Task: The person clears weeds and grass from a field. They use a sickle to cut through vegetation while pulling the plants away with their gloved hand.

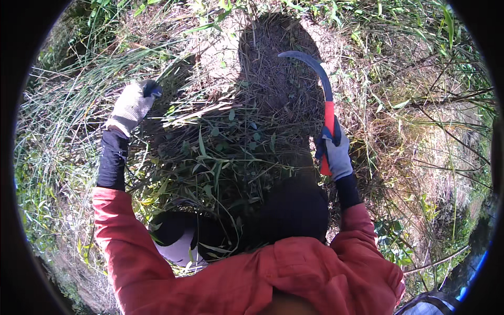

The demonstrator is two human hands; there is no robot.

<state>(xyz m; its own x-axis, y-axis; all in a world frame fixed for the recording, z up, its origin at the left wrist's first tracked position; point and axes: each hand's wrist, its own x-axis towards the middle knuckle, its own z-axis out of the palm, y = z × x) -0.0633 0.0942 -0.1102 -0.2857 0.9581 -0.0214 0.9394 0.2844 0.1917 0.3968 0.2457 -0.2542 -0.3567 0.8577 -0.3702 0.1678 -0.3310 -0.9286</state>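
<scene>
My right hand (339,151), in a pale knit glove with dark-coated fingers, is closed around the red handle (329,114) of a sickle. The curved grey blade (315,65) points up and hooks to the left, above shaded ground. Out to the left, my left hand (132,103) wears a matching glove and has its fingers curled. Long green grass stems (114,67) lie around it, but whether any are inside the fist is hidden. Between my hands spreads a bed of cut-looking grass and leafy weeds (212,153), mostly in shadow.
My bent knee (297,208) in dark cloth is close below the sickle handle. Thin bare branches (445,102) reach in from the right. Dry straw and bare soil (220,51) show at the top. A pale, partly covered item (429,305) sits at the bottom right edge.
</scene>
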